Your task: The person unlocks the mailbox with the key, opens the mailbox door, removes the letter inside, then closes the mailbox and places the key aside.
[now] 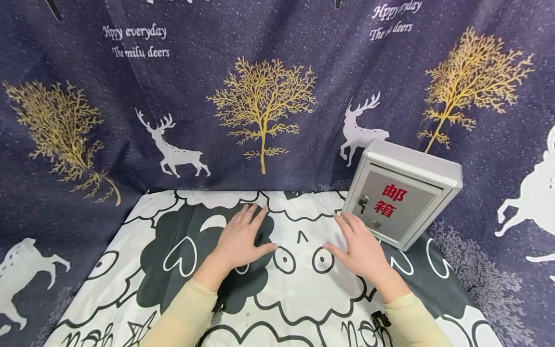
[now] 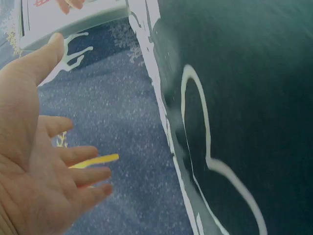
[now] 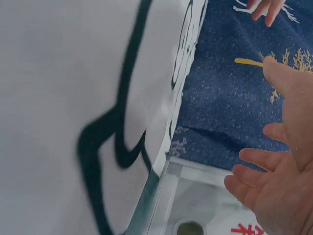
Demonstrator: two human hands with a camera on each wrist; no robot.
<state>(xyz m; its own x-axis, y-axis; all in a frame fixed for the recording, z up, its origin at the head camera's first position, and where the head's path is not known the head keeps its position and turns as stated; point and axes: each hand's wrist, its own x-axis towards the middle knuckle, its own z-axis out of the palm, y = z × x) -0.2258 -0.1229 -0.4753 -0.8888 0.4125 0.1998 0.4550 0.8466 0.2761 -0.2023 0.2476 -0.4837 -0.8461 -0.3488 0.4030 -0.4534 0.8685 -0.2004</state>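
My left hand (image 1: 241,239) hovers palm down over the dark cloud shape on the cloth, fingers spread and holding nothing. To the right, my right hand (image 1: 361,246) is likewise empty, its fingers extended just left of a silver metal mailbox (image 1: 392,202). That box stands upright with red characters on its door and a small key (image 1: 363,204) in the lock on the door's left side. In the right wrist view, the fingers overlap the mailbox front (image 3: 195,200). The left wrist view shows the left palm (image 2: 34,166) with thumb and fingers apart.
A black-and-white cartoon-print cloth (image 1: 299,289) covers the table. Behind it hangs a dark blue curtain (image 1: 277,29) printed with gold trees and white deer, wrapping round both sides. The mailbox occupies the table's back right, close to the curtain.
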